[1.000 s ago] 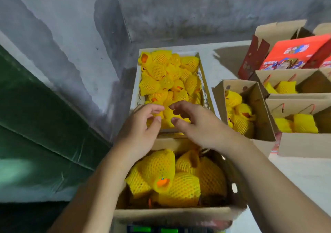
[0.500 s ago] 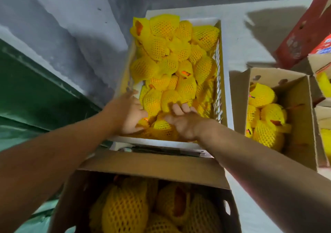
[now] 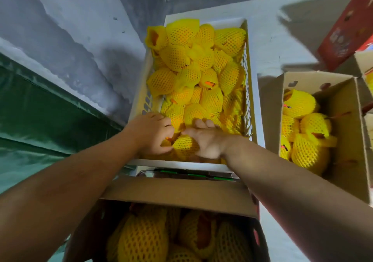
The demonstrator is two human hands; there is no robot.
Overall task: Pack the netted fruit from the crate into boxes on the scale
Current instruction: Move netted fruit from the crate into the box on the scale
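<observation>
A white plastic crate (image 3: 254,92) holds several fruits in yellow foam netting (image 3: 181,58). Both my hands are down in its near end. My left hand (image 3: 150,134) and my right hand (image 3: 205,140) close from either side around one netted fruit (image 3: 183,143). In front of the crate a cardboard box (image 3: 177,197) sits at the bottom of the view, with several netted fruits (image 3: 145,239) inside. A strip of the scale (image 3: 191,174) shows between box and crate.
Another open cardboard box (image 3: 349,132) with netted fruit stands to the right on the pale floor. A red printed box (image 3: 347,27) is at the top right. A grey wall and a green tarp (image 3: 40,116) lie to the left.
My hands have moved from above the box forward into the crate's near end and have closed around a netted fruit. The camera has tilted forward over the crate.
</observation>
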